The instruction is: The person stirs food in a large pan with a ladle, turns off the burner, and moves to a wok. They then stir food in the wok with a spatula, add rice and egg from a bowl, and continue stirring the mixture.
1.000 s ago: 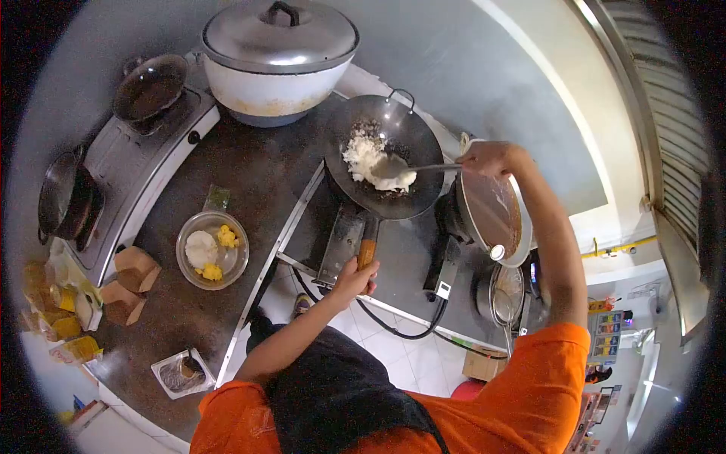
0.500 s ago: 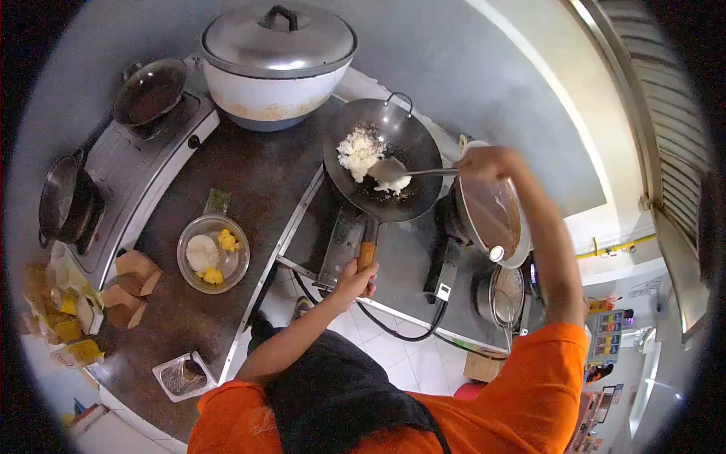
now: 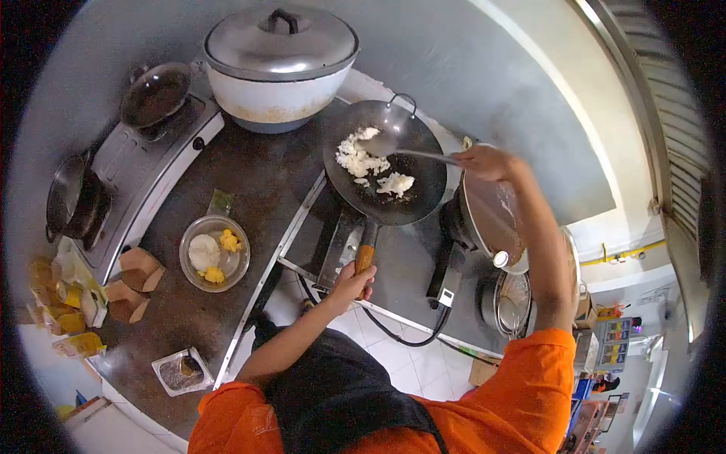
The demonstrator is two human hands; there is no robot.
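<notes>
My left hand (image 3: 352,284) is wrapped round the wooden handle (image 3: 364,258) of a dark wok (image 3: 423,144) on a burner. In the wok lie white rice clumps (image 3: 355,157), one apart at the lower right, with small dark bits around them. My right hand (image 3: 484,163) grips a long metal ladle (image 3: 423,155), whose bowl rests at the rice's upper edge and looks slightly blurred. Left of the wok, a round bowl (image 3: 187,266) on the dark counter holds white rice and yellow lumps.
A large lidded pot (image 3: 280,94) stands behind the counter's middle. At left are a stove (image 3: 162,163) with two pans, paper trays (image 3: 140,272) and yellow packets (image 3: 72,295). A steel container (image 3: 183,372) sits near the front. On the right, a big pan (image 3: 491,216) and a strainer (image 3: 513,303).
The ladle has moved up and away from the lower rice clump, toward the upper part of the pile. My right hand has shifted slightly; my left hand still holds the handle.
</notes>
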